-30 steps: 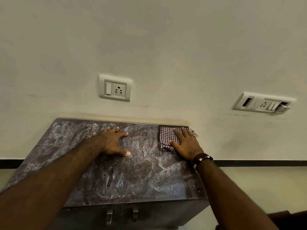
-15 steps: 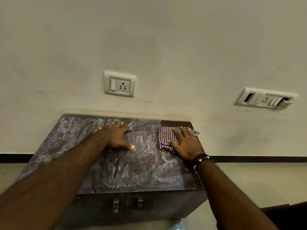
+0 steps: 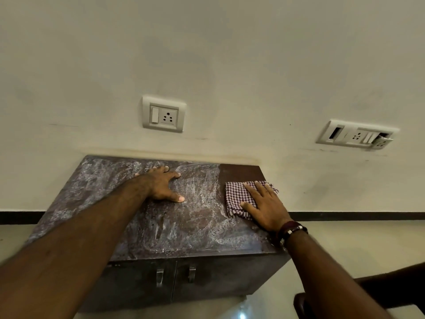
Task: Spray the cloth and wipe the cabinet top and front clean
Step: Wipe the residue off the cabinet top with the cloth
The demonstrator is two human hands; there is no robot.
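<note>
Right hand (image 3: 266,207) has dragged cloth (image 3: 236,196) nearer, fingers flat.

One head-worn wide-angle view, looking forward and down.

The camera sits above and close behind the cabinet (image 3: 174,229), facing the wall (image 3: 230,65); both forearms reach in from the bottom edge, and the wide lens bends the wall's dark skirting line (image 3: 358,216) near the sides.
</note>
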